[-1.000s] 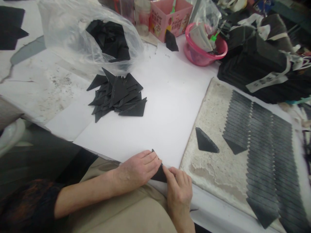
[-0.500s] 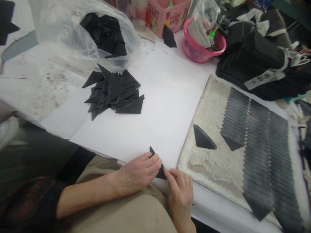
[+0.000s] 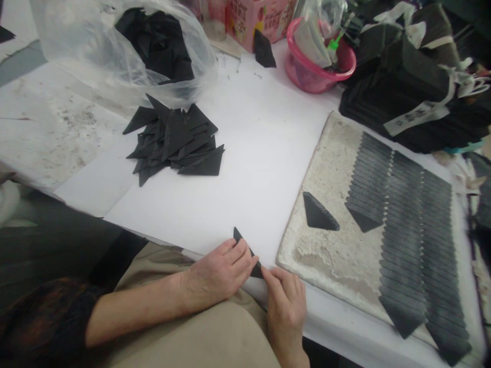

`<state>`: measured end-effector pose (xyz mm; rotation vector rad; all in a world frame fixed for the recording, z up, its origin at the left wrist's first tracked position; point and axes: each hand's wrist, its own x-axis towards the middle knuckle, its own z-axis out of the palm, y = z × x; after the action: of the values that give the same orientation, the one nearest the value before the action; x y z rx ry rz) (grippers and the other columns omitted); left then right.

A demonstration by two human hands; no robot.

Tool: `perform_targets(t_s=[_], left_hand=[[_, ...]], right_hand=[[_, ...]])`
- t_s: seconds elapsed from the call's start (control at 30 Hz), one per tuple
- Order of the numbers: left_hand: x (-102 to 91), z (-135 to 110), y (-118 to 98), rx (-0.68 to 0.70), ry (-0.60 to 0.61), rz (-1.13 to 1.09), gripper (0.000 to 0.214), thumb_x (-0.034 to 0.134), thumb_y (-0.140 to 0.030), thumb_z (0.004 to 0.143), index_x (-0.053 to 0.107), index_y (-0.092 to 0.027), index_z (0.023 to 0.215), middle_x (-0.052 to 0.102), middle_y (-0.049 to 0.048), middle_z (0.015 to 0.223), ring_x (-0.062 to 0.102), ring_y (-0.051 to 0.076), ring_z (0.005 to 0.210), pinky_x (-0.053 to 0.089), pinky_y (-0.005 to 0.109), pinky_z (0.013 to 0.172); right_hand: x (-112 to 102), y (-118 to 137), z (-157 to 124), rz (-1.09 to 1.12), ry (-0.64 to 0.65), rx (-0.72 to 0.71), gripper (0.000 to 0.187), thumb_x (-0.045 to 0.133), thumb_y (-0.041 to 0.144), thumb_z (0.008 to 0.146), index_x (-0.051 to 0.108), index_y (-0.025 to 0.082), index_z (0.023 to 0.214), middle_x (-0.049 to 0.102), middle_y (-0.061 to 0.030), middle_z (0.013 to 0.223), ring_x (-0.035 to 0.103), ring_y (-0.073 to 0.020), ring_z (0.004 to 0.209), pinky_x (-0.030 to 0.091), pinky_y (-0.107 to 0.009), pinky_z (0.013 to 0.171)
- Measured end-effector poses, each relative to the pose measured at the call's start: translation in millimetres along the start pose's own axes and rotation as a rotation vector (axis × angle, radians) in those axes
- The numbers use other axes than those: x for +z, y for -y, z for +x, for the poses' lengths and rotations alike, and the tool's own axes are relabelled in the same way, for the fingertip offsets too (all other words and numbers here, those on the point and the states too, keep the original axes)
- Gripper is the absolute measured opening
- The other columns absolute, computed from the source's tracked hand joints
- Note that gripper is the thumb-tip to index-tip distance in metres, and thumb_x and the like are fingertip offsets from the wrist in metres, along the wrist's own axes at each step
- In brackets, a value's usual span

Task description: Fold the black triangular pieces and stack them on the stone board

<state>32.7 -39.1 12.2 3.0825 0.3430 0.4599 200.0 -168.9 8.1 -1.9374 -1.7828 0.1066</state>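
Both hands meet at the table's near edge on a small black triangular piece (image 3: 256,268). My left hand (image 3: 218,273) lies over it with fingers pressed together on its upper edge. My right hand (image 3: 286,306) pinches its lower right corner with thumb and forefinger. Only the piece's top tip and right end show. It rests on a white sheet (image 3: 249,168).
A loose pile of black triangles (image 3: 176,143) lies at left, below a clear plastic bag (image 3: 115,51) holding more. On a worn board (image 3: 333,255) at right sit one folded triangle (image 3: 318,214) and long rows of overlapped pieces (image 3: 406,230). A pink bowl (image 3: 314,76) stands behind.
The hands stay on the black piece; the left fingers have slid slightly right along its edge. The camera has tilted, shifting the scene up and left.
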Motion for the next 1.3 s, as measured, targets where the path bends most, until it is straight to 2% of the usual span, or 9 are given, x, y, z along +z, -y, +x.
perform_targets(t_s=[0.17, 0.27, 0.47, 0.7, 0.93, 1.13, 1.3], left_hand=[[3.0, 4, 0, 0.062, -0.028, -0.091, 0.021, 0.049, -0.014, 0.096, 0.062, -0.009, 0.111, 0.061, 0.013, 0.116, 0.056, 0.025, 0.114, 0.047, 0.038, 0.094], [3.7, 5, -2, 0.06, -0.041, -0.083, 0.024, 0.049, -0.014, 0.096, 0.06, -0.009, 0.117, 0.063, 0.0126, 0.113, 0.056, 0.025, 0.113, 0.047, 0.038, 0.092], [2.4, 5, -3, 0.075, -0.02, -0.061, 0.027, 0.053, -0.016, 0.095, 0.059, -0.008, 0.12, 0.062, 0.0128, 0.114, 0.056, 0.027, 0.113, 0.048, 0.04, 0.091], [-0.2, 7, -4, 0.079, 0.006, -0.052, 0.029, 0.053, -0.019, 0.096, 0.057, -0.011, 0.123, 0.063, 0.0121, 0.113, 0.056, 0.027, 0.112, 0.047, 0.04, 0.092], [1.0, 8, -4, 0.127, 0.054, -0.128, 0.02, 0.047, -0.016, 0.098, 0.063, -0.011, 0.109, 0.059, 0.0105, 0.119, 0.053, 0.023, 0.116, 0.044, 0.038, 0.096], [2.6, 7, -3, 0.14, 0.045, -0.129, 0.029, 0.047, -0.016, 0.098, 0.055, -0.011, 0.126, 0.061, 0.0107, 0.114, 0.053, 0.023, 0.116, 0.045, 0.038, 0.095], [0.7, 8, -4, 0.139, 0.045, -0.115, 0.03, 0.047, -0.017, 0.098, 0.054, -0.012, 0.127, 0.062, 0.011, 0.113, 0.053, 0.023, 0.116, 0.045, 0.037, 0.094]], right_hand=[[-1, 0, -1, -0.013, 0.011, 0.001, 0.026, 0.052, 0.012, 0.094, 0.066, 0.021, 0.114, 0.063, -0.0059, 0.093, 0.054, -0.017, 0.086, 0.04, -0.032, 0.078], [-2, -3, -4, 0.009, 0.001, 0.008, 0.024, 0.053, 0.014, 0.094, 0.066, 0.022, 0.114, 0.064, -0.0052, 0.094, 0.055, -0.017, 0.088, 0.041, -0.032, 0.079], [-1, -4, -11, 0.043, -0.052, 0.054, 0.016, 0.06, 0.012, 0.091, 0.067, 0.019, 0.102, 0.065, -0.0042, 0.091, 0.055, -0.0157, 0.085, 0.041, -0.031, 0.077], [-2, -2, -12, 0.02, -0.04, 0.058, 0.02, 0.056, 0.013, 0.093, 0.068, 0.022, 0.106, 0.064, -0.0043, 0.09, 0.054, -0.0157, 0.083, 0.041, -0.03, 0.075], [-2, -4, -17, 0.076, -0.059, 0.144, 0.017, 0.06, 0.014, 0.091, 0.064, 0.019, 0.107, 0.065, -0.0036, 0.091, 0.056, -0.0155, 0.085, 0.043, -0.03, 0.078], [-3, -6, -20, 0.077, -0.047, 0.126, 0.016, 0.059, 0.012, 0.091, 0.066, 0.02, 0.102, 0.064, -0.0044, 0.091, 0.055, -0.0159, 0.085, 0.043, -0.03, 0.076], [-2, -7, -23, 0.012, -0.057, 0.094, 0.018, 0.059, 0.011, 0.09, 0.067, 0.02, 0.104, 0.063, -0.0044, 0.09, 0.054, -0.0154, 0.082, 0.041, -0.03, 0.074]])
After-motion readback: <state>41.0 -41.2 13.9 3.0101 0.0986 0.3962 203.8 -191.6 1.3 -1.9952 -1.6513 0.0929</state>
